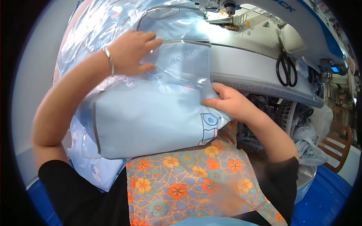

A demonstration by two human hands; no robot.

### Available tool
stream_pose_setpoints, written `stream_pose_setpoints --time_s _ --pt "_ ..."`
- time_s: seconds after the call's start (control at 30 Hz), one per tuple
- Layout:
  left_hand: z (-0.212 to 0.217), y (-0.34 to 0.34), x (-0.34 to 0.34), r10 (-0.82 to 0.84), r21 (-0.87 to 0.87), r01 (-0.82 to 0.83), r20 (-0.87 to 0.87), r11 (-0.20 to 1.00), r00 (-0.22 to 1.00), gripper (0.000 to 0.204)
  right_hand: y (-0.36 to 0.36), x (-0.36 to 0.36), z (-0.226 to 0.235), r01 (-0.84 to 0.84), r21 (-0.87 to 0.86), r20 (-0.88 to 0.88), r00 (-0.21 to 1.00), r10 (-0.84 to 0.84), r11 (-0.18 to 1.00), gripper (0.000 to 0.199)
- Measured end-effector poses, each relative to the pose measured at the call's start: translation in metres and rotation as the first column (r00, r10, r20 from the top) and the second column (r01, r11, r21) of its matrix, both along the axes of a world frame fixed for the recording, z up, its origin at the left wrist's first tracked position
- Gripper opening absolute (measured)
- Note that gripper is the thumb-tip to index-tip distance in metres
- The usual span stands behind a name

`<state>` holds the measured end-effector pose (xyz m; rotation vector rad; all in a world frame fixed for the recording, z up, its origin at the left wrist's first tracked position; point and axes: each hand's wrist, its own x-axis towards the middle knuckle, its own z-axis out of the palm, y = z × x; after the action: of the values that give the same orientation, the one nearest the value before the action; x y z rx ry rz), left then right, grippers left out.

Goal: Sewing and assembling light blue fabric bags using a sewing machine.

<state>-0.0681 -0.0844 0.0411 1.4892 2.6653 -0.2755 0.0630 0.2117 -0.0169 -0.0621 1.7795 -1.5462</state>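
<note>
So the white counter [245,62] ran across the top right, with a ruler strip [264,87] along its front edge, a pale wall [34,86] off to the left and blue stuff down low at both sides. Counting up: one sewing machine [301,22], one pair of black scissors [286,69] lying on the counter, one wooden chair [342,141] and one white basket [285,115] under the counter. The light blue fabric [147,120] with grey edging sat in front of the person, just above the floral apron [188,184], shiny clear plastic [94,34] up top. Left hand [132,52]: grip wide, fingers spread flat over the stuff. Right hand [230,101]: narrow grip, thumb and forefinger touching the fabric's right edge, couldn't tell if it was really pinching.
</note>
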Motion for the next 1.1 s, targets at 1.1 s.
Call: stream_pose_setpoints --time_s 1.1 --pt "0.004 0.140 -0.009 0.156 -0.228 -0.104 0.221 0.968 0.963 0.051 0.030 -0.044 -0.006 0.161 0.104 -0.061 0.986 -0.156 0.981 0.044"
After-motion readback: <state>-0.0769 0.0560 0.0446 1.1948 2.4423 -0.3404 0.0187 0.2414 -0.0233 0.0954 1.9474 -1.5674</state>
